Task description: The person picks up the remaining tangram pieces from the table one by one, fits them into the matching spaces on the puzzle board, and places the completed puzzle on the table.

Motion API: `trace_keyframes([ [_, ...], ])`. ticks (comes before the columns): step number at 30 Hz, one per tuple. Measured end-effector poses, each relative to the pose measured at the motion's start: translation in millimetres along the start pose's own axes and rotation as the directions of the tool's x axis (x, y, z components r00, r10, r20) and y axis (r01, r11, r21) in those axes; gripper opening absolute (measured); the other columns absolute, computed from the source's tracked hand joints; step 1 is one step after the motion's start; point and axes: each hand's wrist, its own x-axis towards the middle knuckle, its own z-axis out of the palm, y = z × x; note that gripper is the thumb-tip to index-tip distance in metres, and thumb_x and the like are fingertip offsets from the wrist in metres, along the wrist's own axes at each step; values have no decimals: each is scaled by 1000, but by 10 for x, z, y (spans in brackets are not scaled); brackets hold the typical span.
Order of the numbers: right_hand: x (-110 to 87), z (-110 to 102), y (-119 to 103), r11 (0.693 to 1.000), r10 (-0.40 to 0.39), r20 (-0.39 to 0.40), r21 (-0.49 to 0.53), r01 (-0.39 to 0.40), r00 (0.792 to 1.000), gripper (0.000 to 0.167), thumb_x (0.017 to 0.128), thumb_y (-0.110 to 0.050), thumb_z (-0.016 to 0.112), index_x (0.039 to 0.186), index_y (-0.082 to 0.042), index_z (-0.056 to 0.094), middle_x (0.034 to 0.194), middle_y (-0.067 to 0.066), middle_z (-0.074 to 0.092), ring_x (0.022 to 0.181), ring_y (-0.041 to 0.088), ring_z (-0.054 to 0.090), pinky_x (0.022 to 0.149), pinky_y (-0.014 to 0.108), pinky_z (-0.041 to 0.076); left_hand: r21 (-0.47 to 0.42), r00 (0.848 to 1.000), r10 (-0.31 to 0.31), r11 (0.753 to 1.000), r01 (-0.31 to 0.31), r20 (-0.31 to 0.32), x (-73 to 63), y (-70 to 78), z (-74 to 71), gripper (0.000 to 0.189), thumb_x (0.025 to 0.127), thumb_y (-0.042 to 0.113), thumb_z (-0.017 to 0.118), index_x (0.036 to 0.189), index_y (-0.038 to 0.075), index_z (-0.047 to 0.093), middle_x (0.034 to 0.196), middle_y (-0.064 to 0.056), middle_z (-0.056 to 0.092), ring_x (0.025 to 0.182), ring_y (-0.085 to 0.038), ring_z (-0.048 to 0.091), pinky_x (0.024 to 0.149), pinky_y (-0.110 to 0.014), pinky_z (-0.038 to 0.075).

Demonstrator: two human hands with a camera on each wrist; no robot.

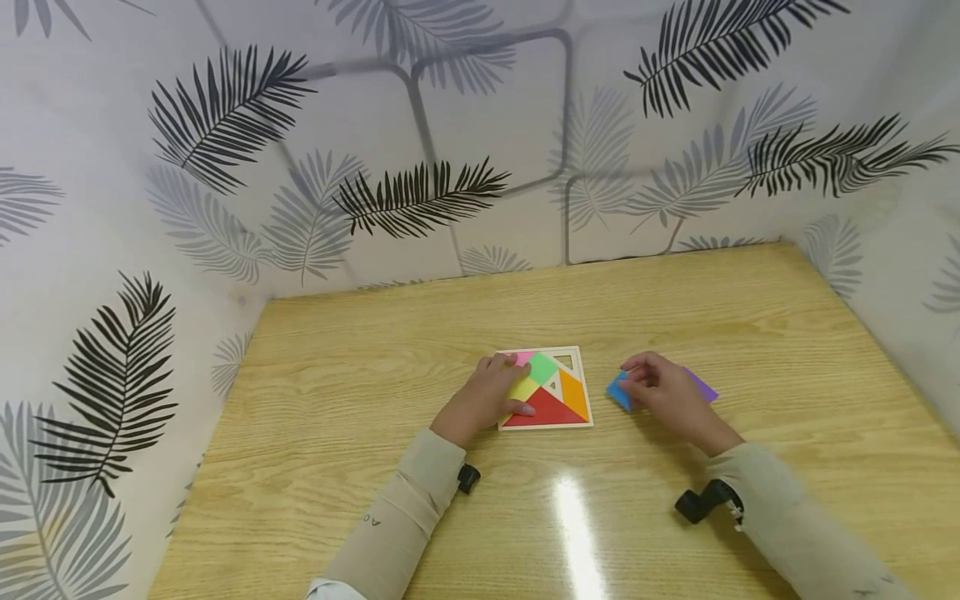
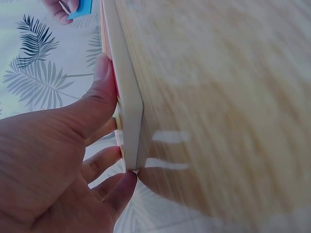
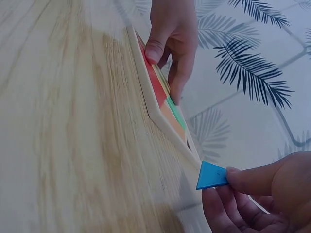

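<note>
A wooden tangram tray lies flat on the table with red, orange, green, yellow and pink pieces in it. Bare tray shows at its upper right corner and near the middle. My left hand rests on the tray's left side, thumb on the red piece and fingers spread over the others. Right of the tray, my right hand pinches a blue tangram piece between thumb and fingers, held just above the table. A purple piece lies behind the right hand, partly hidden by it.
The wooden table extends on all sides of the tray. Leaf-patterned cloth stands behind the table and along both sides. A bright light reflection shows on the tabletop in front of the tray.
</note>
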Motion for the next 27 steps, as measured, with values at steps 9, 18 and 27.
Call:
trace_keyframes([
  [9, 98, 190, -112, 992, 17, 57, 127, -24, 998, 26, 90, -10, 62, 110, 3, 54, 91, 15, 59, 79, 24, 59, 68, 27, 54, -1, 1000, -7, 1000, 7, 6, 8, -17, 18, 76, 79, 45, 65, 143, 13, 38, 146, -9, 31, 129, -29, 27, 103, -35, 34],
  [18, 246, 380, -155, 979, 15, 86, 203, -32, 996, 29, 89, -7, 62, 113, 6, 53, 91, 18, 61, 77, 23, 63, 67, 29, 54, -8, 1000, 4, 1000, -4, 23, 19, -13, 15, 74, 80, 46, 64, 142, 13, 40, 146, -9, 31, 130, -28, 28, 103, -35, 33],
  [27, 296, 490, -258, 994, 10, 82, 105, -19, 997, 26, 88, -15, 65, 109, -1, 56, 90, 10, 65, 79, 20, 63, 69, 28, 53, 1, 1000, 2, 1000, -2, 8, 24, -25, 4, 73, 81, 47, 63, 142, 13, 41, 146, -9, 31, 130, -29, 27, 104, -36, 32],
])
